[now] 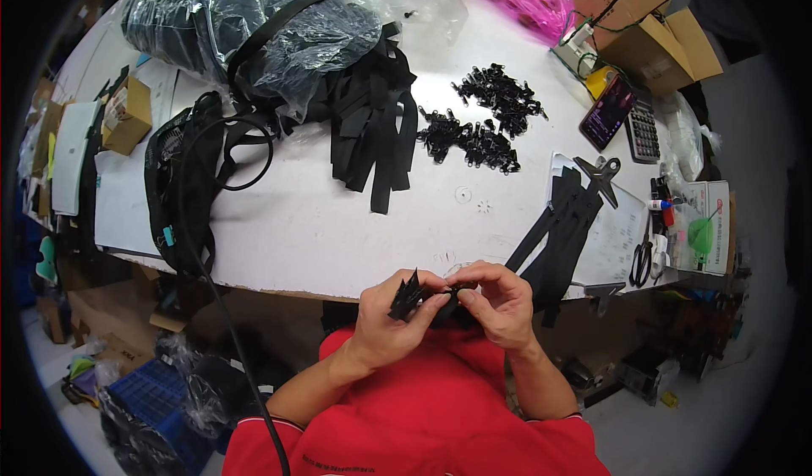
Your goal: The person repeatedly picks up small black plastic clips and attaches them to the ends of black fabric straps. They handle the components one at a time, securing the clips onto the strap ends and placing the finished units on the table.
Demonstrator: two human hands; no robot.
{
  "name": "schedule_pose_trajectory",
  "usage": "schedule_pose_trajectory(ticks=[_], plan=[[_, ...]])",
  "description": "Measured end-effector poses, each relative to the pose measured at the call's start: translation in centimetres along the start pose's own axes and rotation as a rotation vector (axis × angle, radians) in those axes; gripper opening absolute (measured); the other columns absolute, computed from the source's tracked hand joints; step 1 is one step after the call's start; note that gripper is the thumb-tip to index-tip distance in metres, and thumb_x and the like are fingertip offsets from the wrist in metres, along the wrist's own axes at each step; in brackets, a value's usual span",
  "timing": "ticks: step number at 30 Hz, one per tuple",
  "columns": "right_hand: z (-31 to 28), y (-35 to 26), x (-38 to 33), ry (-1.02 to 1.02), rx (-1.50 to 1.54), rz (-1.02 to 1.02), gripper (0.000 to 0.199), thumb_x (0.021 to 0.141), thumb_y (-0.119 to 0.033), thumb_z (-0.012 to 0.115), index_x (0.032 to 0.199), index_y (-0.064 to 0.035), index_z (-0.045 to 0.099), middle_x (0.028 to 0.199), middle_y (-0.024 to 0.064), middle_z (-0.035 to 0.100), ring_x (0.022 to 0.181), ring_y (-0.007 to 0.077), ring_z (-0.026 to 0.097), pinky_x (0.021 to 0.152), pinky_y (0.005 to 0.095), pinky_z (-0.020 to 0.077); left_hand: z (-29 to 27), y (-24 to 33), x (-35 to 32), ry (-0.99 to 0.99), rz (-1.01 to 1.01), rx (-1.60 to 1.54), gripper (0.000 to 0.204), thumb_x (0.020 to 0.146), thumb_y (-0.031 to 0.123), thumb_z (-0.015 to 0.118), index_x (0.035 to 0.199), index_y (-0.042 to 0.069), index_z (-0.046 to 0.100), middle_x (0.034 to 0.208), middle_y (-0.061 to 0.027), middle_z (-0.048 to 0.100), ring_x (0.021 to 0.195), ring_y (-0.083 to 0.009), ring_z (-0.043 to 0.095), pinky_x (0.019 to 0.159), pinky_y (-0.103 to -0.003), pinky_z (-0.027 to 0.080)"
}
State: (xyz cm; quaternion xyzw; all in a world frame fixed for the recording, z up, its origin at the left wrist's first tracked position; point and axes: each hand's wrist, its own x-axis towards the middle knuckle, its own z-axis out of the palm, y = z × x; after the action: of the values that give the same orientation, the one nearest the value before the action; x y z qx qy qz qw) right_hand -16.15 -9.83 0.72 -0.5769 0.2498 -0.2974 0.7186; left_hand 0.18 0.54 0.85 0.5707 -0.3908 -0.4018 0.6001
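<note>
When Two Hands Pinch One Small Thing, Slow Fingers Do Best

While our left hand [391, 315] and right hand [497, 307] meet by the near edge of the white table [288, 243], the thumbs and first fingers of both are pinched on one small dark piece [457, 291]. It sits right between the fingertips, with the fingers partly over it, so we cannot tell just what it is. Our left hand also has its fingers clamped on a bunch of black strap bits [408, 296], whose ends poke up over that hand.

To do this well, we think we should let the left fingers hold firm and the right fingers do the tiny moves. We should squeeze just enough, since a hard pinch could make a small piece pop away. It would help to tip our fingers back a bit so we can see the piece. We should also watch that the strap bits do not slip out of the left hand.

Good places near our fingers help too. Some long black strips [554, 231] lie just past the right fingers, under a big metal clip [602, 177]. The two heaps of little black parts [499, 108] are well past our fingertips, straight ahead. More black straps [372, 129] lie ahead of the left fingers.
</note>
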Motion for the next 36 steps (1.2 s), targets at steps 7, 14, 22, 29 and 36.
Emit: schedule_pose_trajectory(ticks=[7, 14, 22, 29, 36], plan=[[-0.1, 0.1, -0.2, 0.009, -0.17, -0.066, 0.018, 0.089, 0.004, 0.07, 0.106, -0.0003, 0.071, 0.105, 0.0121, 0.073, 0.094, 0.017, 0.065, 0.08, 0.029, 0.0499, -0.1, 0.9, 0.2, -0.016, 0.024, 0.103, 0.018, 0.09, 0.0, 0.072, 0.105, -0.001, 0.063, 0.084, -0.0103, 0.071, 0.071, -0.01, 0.067, 0.064, -0.024, 0.052], [0.5, -0.7, 0.3, -0.002, -0.505, -0.309, 0.017, 0.084, 0.005, 0.072, 0.1, -0.0013, 0.071, 0.101, 0.0105, 0.07, 0.086, 0.0179, 0.064, 0.072, 0.0256, 0.0498, 0.1, 0.3, 0.2, 0.039, 0.027, 0.081, 0.015, 0.091, -0.003, 0.067, 0.105, -0.001, 0.065, 0.088, -0.0109, 0.069, 0.075, -0.0153, 0.067, 0.067, -0.027, 0.052], [2.3, -0.5, -1.0, 0.151, 0.031, 0.305, 0.012, 0.093, 0.002, 0.067, 0.105, -0.0003, 0.066, 0.094, 0.0007, 0.061, 0.083, 0.0065, 0.056, 0.074, 0.0215, 0.0459, -0.1, -0.6, 0.3, 0.014, 0.095, -0.044, 0.015, 0.094, -0.002, 0.061, 0.107, -0.001, 0.069, 0.1, -0.0105, 0.066, 0.091, -0.018, 0.065, 0.081, -0.029, 0.052], [2.7, 0.0, -1.1, 0.174, 0.129, 0.184, 0.005, 0.093, 0.001, 0.067, 0.097, 0.0002, 0.068, 0.094, 0.0013, 0.062, 0.087, 0.0075, 0.056, 0.08, 0.0233, 0.0447, 0.1, -0.5, 0.2, 0.004, -0.051, -0.289, 0.018, 0.094, -0.006, 0.059, 0.11, -0.001, 0.067, 0.104, -0.009, 0.065, 0.095, -0.0146, 0.061, 0.083, -0.028, 0.049], [1.2, -0.7, -0.4, 0.014, -0.04, 0.252, 0.004, 0.091, -0.002, 0.069, 0.093, 0.0008, 0.067, 0.092, 0.0015, 0.061, 0.085, 0.0082, 0.055, 0.078, 0.0246, 0.0441, -0.2, -0.6, 0.3, -0.078, -0.064, -0.283, 0.019, 0.096, -0.004, 0.057, 0.111, -0.002, 0.067, 0.105, -0.0096, 0.065, 0.1, -0.0166, 0.062, 0.089, -0.03, 0.049]])
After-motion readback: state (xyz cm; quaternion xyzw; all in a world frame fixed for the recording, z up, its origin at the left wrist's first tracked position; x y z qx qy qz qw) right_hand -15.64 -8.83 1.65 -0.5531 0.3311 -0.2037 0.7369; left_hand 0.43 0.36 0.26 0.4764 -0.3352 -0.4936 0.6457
